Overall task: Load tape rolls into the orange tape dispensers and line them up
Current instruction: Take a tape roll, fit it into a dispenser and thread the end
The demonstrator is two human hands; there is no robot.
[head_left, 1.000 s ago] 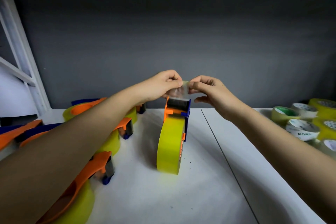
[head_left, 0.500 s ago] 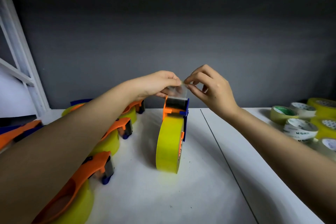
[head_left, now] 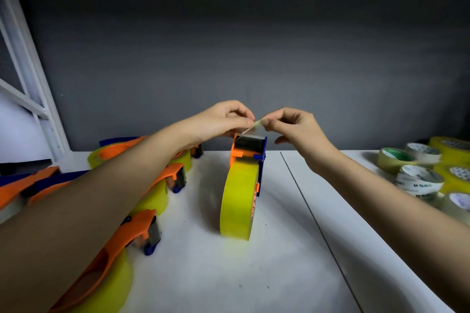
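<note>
At centre frame, a person's left hand (head_left: 223,119) and right hand (head_left: 295,127) meet above an orange tape dispenser (head_left: 248,152) that stands upright on a white table (head_left: 229,274), each hand pinching one side of a clear tape end (head_left: 255,126) between thumb and curled fingers. The strip is stretched between the two hands just over the dispenser's metal roller and blue side plate. The yellow tape roll (head_left: 237,201) loaded in the dispenser stands on edge, its lower rim touching the tabletop, its face toward the camera.

Along the left side of the frame, partly hidden behind the left forearm, loaded orange dispensers lie in a row running from the lower left toward the back wall: the nearest dispenser (head_left: 127,239) at lower left with its yellow roll beneath it, a second dispenser (head_left: 173,175) farther back, and more behind, their number unclear.

At the right edge of the frame, spare tape rolls (head_left: 419,180) lie flat in a cluster, some yellow, some with white printed cores, one with a green core. A dark seam (head_left: 312,213) runs diagonally across the table between the upright dispenser and the spare rolls. A grey wall (head_left: 229,46) fills the upper frame; a white frame (head_left: 25,71) stands at upper left.
</note>
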